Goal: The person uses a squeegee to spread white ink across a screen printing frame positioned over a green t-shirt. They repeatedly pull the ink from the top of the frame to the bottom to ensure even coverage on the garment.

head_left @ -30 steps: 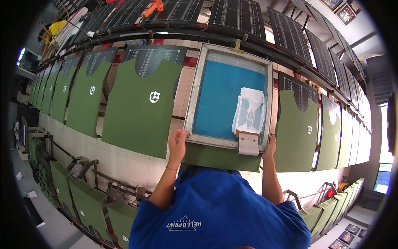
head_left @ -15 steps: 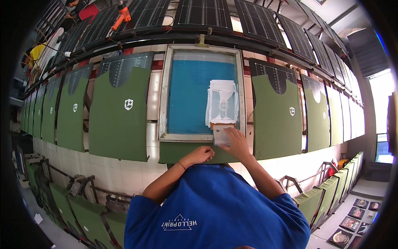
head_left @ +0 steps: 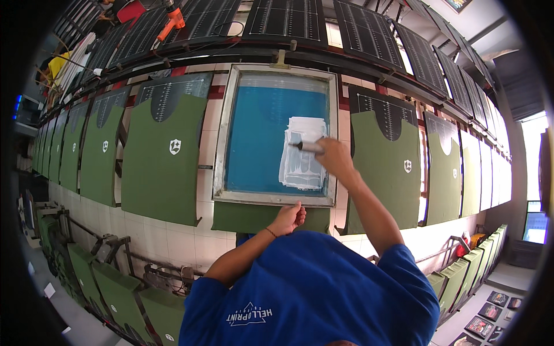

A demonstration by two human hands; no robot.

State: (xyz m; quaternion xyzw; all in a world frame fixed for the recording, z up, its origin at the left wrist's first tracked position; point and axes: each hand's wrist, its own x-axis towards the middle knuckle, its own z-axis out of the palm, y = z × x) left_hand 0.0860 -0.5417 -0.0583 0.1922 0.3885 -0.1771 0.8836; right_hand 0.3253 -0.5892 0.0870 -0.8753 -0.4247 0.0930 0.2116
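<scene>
Right hand (head_left: 336,157) grips a squeegee (head_left: 310,147) over white ink (head_left: 303,165).
The tool's long axis points leftward from that hand; the left hand (head_left: 289,219), farther off, has fingers curled beside the screen frame (head_left: 265,198).

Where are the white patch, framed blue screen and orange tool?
White patch (head_left: 303,165), head view: its middle.
Framed blue screen (head_left: 255,135), head view: bare blue area.
Orange tool (head_left: 173,23), head view: its body.

pale squeegee (head_left: 311,147) over white ink (head_left: 303,164) | smeared at right on blue framed screen (head_left: 254,144)
</scene>
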